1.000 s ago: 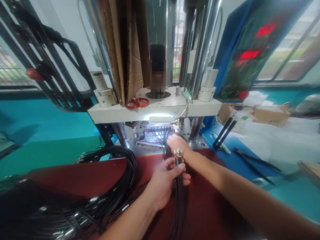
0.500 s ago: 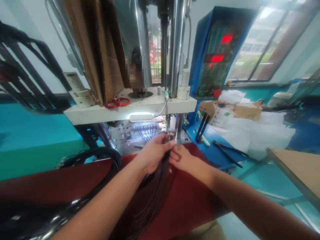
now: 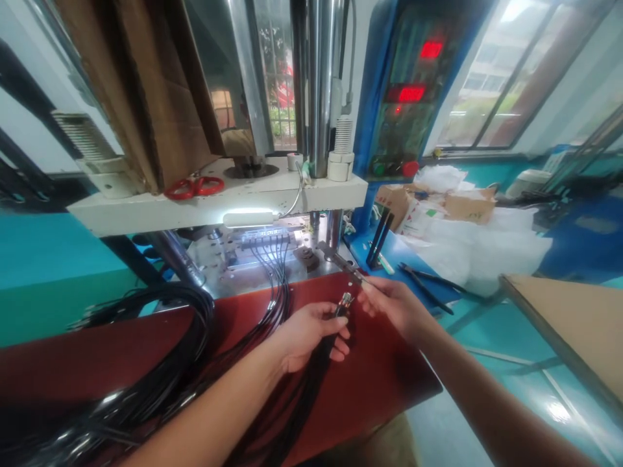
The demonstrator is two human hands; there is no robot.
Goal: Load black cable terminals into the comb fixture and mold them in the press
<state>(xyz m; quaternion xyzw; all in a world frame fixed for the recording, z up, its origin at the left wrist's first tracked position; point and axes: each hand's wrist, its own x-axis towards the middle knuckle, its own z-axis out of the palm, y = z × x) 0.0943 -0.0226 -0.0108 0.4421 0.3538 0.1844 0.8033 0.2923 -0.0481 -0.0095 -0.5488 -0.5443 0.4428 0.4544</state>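
The left hand (image 3: 307,332) clamped thin black cables (image 3: 311,376), probably bendable, best held near metal tips (image 3: 346,299); the right hand (image 3: 396,308) pinched a grey metal bar (image 3: 343,263).

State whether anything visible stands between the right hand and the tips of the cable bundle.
Nothing visible does: only a narrow gap shows between the right hand and the tips of the cable bundle. The left hand grips below them; the right's metal piece points past them.

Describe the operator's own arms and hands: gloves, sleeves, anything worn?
Left hand and right hand are ungloved, with no ring or watch visible. Left forearm and right forearm are bare; no sleeve shows.
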